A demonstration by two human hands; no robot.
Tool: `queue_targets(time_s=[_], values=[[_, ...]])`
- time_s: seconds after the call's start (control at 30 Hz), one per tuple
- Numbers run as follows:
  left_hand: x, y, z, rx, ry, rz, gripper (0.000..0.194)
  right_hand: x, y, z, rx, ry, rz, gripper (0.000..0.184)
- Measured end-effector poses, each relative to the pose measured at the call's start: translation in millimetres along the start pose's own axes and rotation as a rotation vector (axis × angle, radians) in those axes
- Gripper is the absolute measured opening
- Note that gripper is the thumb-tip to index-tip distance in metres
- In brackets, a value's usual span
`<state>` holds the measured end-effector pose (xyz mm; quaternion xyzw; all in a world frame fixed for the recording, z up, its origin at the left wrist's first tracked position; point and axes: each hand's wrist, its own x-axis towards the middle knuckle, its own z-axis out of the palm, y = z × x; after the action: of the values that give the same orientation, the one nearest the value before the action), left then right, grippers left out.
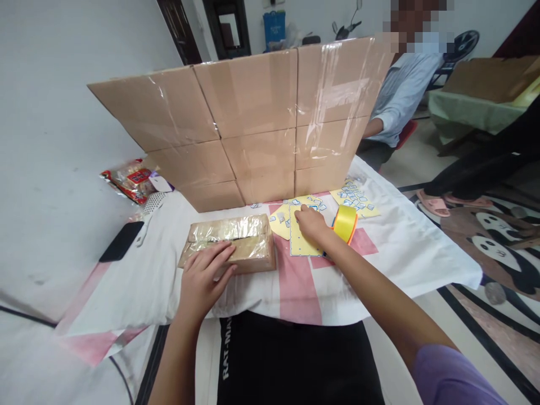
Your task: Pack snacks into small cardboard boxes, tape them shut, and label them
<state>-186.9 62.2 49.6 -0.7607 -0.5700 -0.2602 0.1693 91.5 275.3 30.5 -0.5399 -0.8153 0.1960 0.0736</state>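
Note:
My left hand (211,267) lies with its fingers stretched over the top and near edge of a small cardboard box (248,247) wrapped in shiny clear tape. To the right, my right hand (313,222) is over a yellow patterned sheet (301,244), its fingers bent together at the sheet's upper part. Whatever is between those fingertips, if anything, is hidden. Just right of this hand a roll of yellow tape (346,221) with an orange rim stands on its edge. Another yellow sheet with blue-edged shapes (356,201) lies beyond the roll.
A large panel of taped cardboard boxes (259,112) stands upright across the back of the table. A black phone (121,242), a white-handled tool (143,230) and a snack bag (130,177) lie at left. A person in a light shirt (409,84) sits behind, right.

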Motion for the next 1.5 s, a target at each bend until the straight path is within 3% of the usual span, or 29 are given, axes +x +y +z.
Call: queue_targets(time_s=[0.17,0.4,0.5,0.57,0.83,0.97,1.03,1.13,1.27,1.37,1.5], values=[[0,2,0.3,-0.007,0.004,-0.012,0.043,-7,-10,-1,0.458,0.037,-0.023,0.007],[-1,3,1.7,-0.003,0.004,-0.033,0.041,-40,-25,3,1.167,-0.014,-0.014,0.040],[-1,4,0.9,-0.003,0.003,-0.026,0.040,-50,-31,8,1.581,-0.019,0.043,0.041],[0,5,0.1,-0.007,0.001,-0.025,0.040,-54,-35,12,1.705,0.010,0.061,0.037],[0,3,0.8,-0.024,-0.006,-0.025,0.042,-59,-43,21,1.705,0.129,0.015,0.035],[5,9,-3.6,-0.096,-0.018,-0.074,0.041,-65,-45,22,1.705,0.128,-0.141,0.023],[12,21,-6.9,-0.177,0.024,-0.113,0.036,-71,-48,21,1.674,0.138,-0.267,0.015],[27,52,-9.5,-0.250,0.178,-0.120,0.029,-83,-56,16,1.615,0.204,-0.449,0.001],[52,92,-6.9,-0.225,0.287,-0.038,0.030,-98,-69,8,1.475,0.327,-0.641,0.011],[64,106,-3.6,-0.200,0.302,-0.006,0.029,-104,-75,4,1.465,0.325,-0.689,0.015],[69,109,-0.4,-0.196,0.311,0.008,0.023,-109,-75,3,1.481,0.302,-0.711,0.015]])
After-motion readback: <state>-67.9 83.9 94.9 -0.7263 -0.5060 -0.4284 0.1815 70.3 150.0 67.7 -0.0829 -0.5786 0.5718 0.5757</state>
